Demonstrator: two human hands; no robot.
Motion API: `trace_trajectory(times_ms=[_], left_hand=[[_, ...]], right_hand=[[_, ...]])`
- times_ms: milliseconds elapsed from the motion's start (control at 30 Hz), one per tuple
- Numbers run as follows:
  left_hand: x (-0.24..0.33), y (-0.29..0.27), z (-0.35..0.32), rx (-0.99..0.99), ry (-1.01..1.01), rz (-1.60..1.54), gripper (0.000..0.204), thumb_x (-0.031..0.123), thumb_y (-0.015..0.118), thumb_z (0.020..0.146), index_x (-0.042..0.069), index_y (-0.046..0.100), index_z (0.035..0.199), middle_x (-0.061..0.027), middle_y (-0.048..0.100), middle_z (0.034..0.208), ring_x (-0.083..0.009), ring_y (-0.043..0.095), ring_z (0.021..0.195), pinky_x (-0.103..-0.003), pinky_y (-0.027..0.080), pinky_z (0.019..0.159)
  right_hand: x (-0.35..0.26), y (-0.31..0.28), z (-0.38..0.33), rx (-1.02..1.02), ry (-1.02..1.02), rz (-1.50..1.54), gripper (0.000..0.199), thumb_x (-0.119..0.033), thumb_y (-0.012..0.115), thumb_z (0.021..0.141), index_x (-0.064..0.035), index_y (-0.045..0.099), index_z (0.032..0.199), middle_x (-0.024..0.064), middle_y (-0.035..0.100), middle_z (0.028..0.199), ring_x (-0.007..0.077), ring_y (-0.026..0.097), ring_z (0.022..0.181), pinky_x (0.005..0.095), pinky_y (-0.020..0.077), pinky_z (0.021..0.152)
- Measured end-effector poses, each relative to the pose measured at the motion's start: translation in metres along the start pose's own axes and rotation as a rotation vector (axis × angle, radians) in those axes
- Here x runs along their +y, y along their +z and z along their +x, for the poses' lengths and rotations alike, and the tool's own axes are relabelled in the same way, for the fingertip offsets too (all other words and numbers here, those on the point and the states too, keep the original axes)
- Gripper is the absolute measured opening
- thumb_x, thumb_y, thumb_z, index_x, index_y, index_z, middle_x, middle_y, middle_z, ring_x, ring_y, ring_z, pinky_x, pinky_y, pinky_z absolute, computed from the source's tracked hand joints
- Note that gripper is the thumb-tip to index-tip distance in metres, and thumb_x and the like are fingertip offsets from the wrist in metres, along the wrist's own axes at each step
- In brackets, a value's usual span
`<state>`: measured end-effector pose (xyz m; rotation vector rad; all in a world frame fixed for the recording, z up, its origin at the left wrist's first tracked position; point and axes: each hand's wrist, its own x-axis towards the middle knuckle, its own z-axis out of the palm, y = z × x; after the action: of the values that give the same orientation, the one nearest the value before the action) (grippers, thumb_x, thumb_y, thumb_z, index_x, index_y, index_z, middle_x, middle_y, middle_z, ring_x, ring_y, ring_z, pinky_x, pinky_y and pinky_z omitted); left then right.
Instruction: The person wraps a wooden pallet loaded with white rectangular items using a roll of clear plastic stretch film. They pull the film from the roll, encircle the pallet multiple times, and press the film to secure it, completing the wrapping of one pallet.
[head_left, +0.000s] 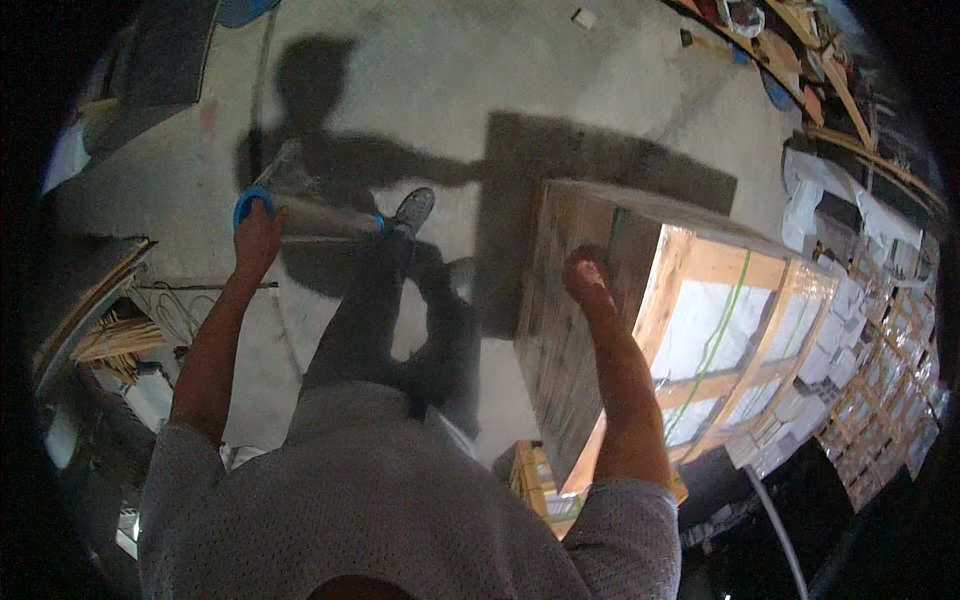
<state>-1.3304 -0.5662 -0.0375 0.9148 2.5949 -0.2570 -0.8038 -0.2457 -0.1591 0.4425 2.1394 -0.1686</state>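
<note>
My left hand is wrapped round one blue end of a long roll of clear stretch film. Off to the left of my body, the roll lies roughly level, and its other blue end is near my shoe. My right hand is closed over the wooden side of a tall crate at my right. Whether it touches the wood, or pinches anything, I cannot make out. Light wooden slats, green straps and white wrapped contents show on the crate's lit side.
Grey concrete floor carries shadows of me and the crate. At the far right are scrap wood and white plastic sheeting. Wrapped stacks of boxes stand beyond the crate. Wood strips and a dark panel edge are at the left.
</note>
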Motion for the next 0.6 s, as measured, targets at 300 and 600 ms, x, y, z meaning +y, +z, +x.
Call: trace_trajectory(times_ms=[300, 600], left_hand=[[0.010, 0.007, 0.054, -0.024, 0.089, 0.008, 0.044, 0.037, 0.054, 0.097, -0.005, 0.052, 0.113, -0.0181, 0.063, 0.073, -0.0276, 0.063, 0.059, -0.041, 0.049, 0.053], [0.013, -0.021, 0.083, 0.041, 0.152, -0.111, 0.041, 0.034, 0.055, 0.097, -0.003, 0.049, 0.112, -0.0201, 0.063, 0.073, -0.0319, 0.064, 0.061, -0.043, 0.051, 0.055]], right_hand=[[-0.020, -0.007, -0.149, 0.405, 0.286, 0.379, 0.039, -0.008, 0.046, 0.090, 0.0087, 0.051, 0.125, 0.0227, 0.051, 0.131, 0.0371, 0.045, 0.126, 0.0454, 0.0295, 0.113], [-0.142, 0.110, -0.279, -0.594, 0.410, 0.716, 0.042, -0.028, 0.045, 0.095, -0.0014, 0.057, 0.126, 0.0232, 0.055, 0.129, 0.0395, 0.053, 0.120, 0.0436, 0.0430, 0.100]])
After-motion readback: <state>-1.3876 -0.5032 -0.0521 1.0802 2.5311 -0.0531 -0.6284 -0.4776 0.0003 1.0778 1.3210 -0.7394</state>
